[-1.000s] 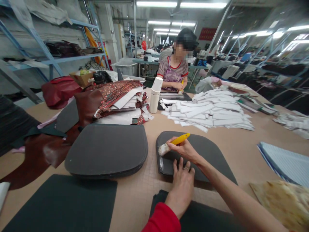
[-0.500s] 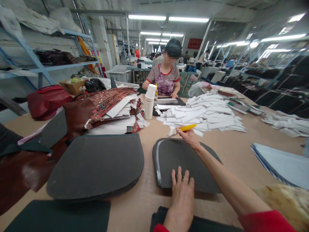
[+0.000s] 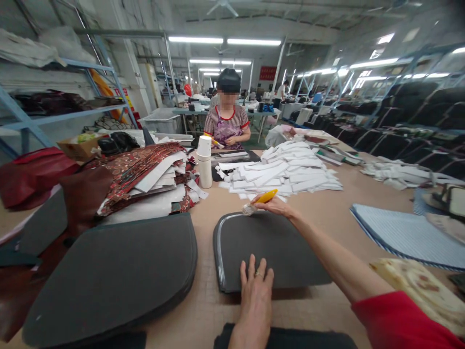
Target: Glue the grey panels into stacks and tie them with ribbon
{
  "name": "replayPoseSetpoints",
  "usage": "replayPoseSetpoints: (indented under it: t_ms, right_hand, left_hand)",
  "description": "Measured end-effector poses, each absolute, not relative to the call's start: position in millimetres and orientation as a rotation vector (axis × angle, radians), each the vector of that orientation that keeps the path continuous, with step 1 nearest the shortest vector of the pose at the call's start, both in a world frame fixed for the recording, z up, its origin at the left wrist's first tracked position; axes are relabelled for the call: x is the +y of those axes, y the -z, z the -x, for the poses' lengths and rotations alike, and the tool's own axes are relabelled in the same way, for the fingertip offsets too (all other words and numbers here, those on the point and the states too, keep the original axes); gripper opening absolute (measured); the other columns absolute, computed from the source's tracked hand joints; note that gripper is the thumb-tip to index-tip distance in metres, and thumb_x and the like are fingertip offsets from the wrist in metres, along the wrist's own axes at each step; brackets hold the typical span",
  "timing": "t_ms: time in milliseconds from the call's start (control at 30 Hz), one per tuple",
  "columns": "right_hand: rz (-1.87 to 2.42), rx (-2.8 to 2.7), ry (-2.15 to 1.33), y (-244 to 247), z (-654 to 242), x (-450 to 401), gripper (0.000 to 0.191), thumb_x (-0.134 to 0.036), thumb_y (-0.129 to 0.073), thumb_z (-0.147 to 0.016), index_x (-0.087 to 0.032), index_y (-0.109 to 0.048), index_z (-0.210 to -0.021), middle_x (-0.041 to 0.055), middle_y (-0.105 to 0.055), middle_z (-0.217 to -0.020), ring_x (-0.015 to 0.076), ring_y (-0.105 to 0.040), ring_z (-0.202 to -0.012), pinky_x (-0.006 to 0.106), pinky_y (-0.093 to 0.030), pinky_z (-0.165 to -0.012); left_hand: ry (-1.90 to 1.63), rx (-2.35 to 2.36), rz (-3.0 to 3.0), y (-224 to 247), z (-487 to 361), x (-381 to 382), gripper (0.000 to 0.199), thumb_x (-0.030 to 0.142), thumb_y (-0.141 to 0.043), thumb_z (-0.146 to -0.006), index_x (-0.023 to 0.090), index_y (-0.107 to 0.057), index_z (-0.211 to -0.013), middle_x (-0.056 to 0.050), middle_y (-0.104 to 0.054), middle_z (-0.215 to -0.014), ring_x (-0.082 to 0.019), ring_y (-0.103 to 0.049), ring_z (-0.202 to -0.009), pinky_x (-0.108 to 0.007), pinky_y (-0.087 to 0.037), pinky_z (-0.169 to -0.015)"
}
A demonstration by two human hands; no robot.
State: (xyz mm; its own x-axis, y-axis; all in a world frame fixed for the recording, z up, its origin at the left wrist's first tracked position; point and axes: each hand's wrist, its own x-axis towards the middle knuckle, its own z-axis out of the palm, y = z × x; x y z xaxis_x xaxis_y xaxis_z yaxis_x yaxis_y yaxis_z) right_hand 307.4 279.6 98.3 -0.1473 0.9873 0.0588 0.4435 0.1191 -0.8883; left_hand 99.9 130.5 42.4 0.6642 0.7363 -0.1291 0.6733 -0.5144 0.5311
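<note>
My left hand lies flat with fingers spread on the near edge of a dark grey curved panel. A yellow-handled brush is gripped in my right hand. Its pale, glue-caked bristles touch or hover just over the panel's far edge; I cannot tell which. A shiny wet-looking strip runs along the panel's left and far rim. To the left lies a second dark grey curved panel, which seems to be the top of a stack.
Beyond the panels are a heap of white strips, stacked paper cups and a pile of patterned red pieces. A co-worker sits across the table. Blue striped fabric and a crusted yellowish container are at right.
The brush in my right hand has come down and nearer, to the panel's far edge. My left hand stays on the panel. The view has shifted right; the co-worker now holds a brush.
</note>
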Motion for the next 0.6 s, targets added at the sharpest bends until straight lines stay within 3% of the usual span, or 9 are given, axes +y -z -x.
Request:
replayPoseSetpoints:
  t_ms: [367,600]
  right_hand:
    - [1.567,-1.429,-0.759,-91,-401,225,0.034,-0.048,-0.063,-0.063,-0.019,-0.068,-0.080,0.0031,-0.066,-0.083,0.0213,-0.058,-0.078,0.033,-0.045,-0.074]
    - [1.611,-1.210,-0.616,-78,-420,196,0.035,-0.048,-0.064,-0.062,-0.018,-0.068,-0.078,0.0034,-0.066,-0.074,0.0209,-0.059,-0.071,0.033,-0.046,-0.067]
  left_hand:
    - [-0.305,1.123,-2.523,-11,-101,135,0.049,0.007,-0.041,-0.082,0.033,-0.054,-0.121,-0.003,-0.045,-0.136,-0.028,-0.031,-0.131,-0.055,-0.025,-0.106]
    - [-0.290,1.137,-2.551,-8,-102,141,0.052,0.004,-0.045,-0.077,0.032,-0.055,-0.120,-0.004,-0.046,-0.135,-0.028,-0.031,-0.131,-0.055,-0.025,-0.106]
